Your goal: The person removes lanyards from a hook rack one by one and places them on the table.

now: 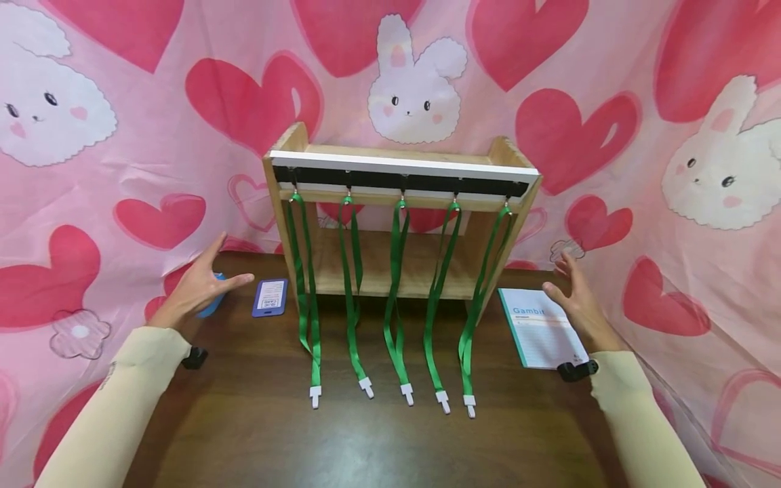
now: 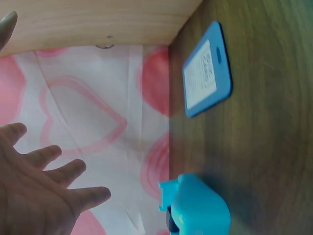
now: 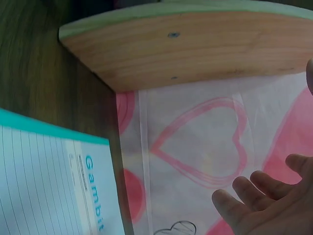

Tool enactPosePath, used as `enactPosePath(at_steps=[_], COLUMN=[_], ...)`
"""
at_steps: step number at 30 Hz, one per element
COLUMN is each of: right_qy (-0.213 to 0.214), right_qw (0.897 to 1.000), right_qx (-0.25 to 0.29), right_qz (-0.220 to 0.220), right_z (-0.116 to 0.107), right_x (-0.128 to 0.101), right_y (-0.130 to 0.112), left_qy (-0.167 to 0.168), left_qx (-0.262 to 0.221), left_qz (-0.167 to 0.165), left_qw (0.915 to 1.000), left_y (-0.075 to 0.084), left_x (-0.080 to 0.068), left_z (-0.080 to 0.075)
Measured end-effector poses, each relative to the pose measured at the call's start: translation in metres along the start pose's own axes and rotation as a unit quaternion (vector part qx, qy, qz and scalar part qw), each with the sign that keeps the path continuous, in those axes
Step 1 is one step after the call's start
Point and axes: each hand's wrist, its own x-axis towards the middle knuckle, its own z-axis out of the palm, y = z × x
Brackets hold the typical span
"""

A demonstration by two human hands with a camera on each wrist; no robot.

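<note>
Here my left hand [image 1: 198,285] hovers spread and empty above the blue object [image 2: 198,208], my right hand [image 1: 576,298] likewise empty by the notepad [image 1: 539,329].

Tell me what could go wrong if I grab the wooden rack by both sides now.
The five green lanyards hang from the wooden rack with clips trailing on the table; moving it may drag or tangle them. The left hand is above a blue object, the right hand beside the notebook; either could get knocked.

Bare table [image 1: 378,440] lies open in front, while hanging green lanyards [image 1: 396,298] curtain the wooden rack's [image 1: 403,156] lower shelf.
</note>
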Motion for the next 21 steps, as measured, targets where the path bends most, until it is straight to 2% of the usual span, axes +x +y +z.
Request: enactPosePath(at_steps=[8,21], right_qy=[-0.015,-0.004], right_qw=[0.997,0.993], right_qx=[0.064,0.109], right_qz=[0.037,-0.041], right_z=[0.004,0.018], right_x=[0.0,0.0], right_y=[-0.007,-0.031], left_qy=[0.011,0.001], left_qx=[-0.052,-0.114], left_qz=[0.007,0.023], left_qw=[0.9986,0.9932], left_y=[0.01,0.023], left_x=[0.001,0.008], left_z=[0.0,0.003])
